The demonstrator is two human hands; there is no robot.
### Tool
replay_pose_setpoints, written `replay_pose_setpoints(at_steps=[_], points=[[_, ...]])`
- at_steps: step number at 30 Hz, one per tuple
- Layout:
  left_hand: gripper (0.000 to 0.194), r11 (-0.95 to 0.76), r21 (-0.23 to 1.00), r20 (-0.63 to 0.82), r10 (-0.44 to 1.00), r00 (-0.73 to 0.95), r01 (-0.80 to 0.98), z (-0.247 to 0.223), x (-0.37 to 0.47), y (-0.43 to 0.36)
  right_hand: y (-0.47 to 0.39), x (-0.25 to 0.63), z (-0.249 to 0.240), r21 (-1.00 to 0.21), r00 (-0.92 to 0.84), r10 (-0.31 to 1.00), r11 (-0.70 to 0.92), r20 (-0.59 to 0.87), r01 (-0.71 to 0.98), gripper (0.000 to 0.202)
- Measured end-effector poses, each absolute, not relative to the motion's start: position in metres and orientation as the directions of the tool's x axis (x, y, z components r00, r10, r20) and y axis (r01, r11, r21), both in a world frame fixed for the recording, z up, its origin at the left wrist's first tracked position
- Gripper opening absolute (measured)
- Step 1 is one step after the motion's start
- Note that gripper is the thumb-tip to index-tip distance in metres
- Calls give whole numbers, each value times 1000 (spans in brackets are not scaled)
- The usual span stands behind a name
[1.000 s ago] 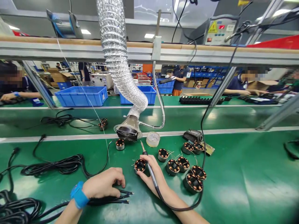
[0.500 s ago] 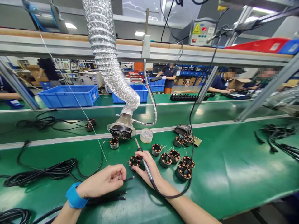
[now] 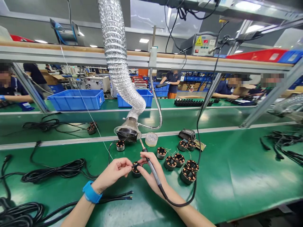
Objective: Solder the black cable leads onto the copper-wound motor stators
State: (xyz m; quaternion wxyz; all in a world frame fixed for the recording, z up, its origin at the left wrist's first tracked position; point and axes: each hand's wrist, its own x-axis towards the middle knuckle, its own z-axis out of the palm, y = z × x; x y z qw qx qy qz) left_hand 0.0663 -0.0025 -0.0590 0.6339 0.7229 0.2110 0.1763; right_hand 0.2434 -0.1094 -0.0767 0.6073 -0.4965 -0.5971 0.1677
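My left hand (image 3: 115, 171), a blue band on its wrist, is closed on the end of a black cable (image 3: 134, 165). That end lies over a motor stator (image 3: 136, 173) with copper windings, partly hidden by my fingers. Between the fingers of my right hand (image 3: 155, 178) rests a soldering iron (image 3: 153, 170), its tip pointing up and away towards the fume extractor's mouth. The right thumb and fingertips come close to the cable end; whether they pinch it I cannot tell. More black cable ends (image 3: 127, 195) with stripped tips lie below my left hand.
Several stators (image 3: 170, 163) stand right of my hands, and another stator (image 3: 120, 145) sits beneath the extractor hood (image 3: 127, 129). A round white dish (image 3: 151, 139) is beside the hood. Coiled black cables (image 3: 56, 168) lie left. A thin wire (image 3: 90, 113) hangs down from a spool (image 3: 65, 31).
My left hand has moved right and up, bringing the cable end over the stator next to my right fingers. The right hand keeps the soldering iron. The view has shifted slightly.
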Motion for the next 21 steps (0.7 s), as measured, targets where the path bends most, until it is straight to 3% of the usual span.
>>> replay_pose_setpoints(at_steps=[6,9,21], points=[[48,-158,980,-18,541,841,122,-56,70,-4,-94,227,-72,-848,272,804,484,529,218,33],[47,-93,988,-46,574,817,121,-58,72,-4,-87,222,-75,-869,290,820,466,494,163,33],[34,-27,996,-30,769,638,80,-67,79,-3,-85,219,-89,-901,405,805,379,434,212,33]])
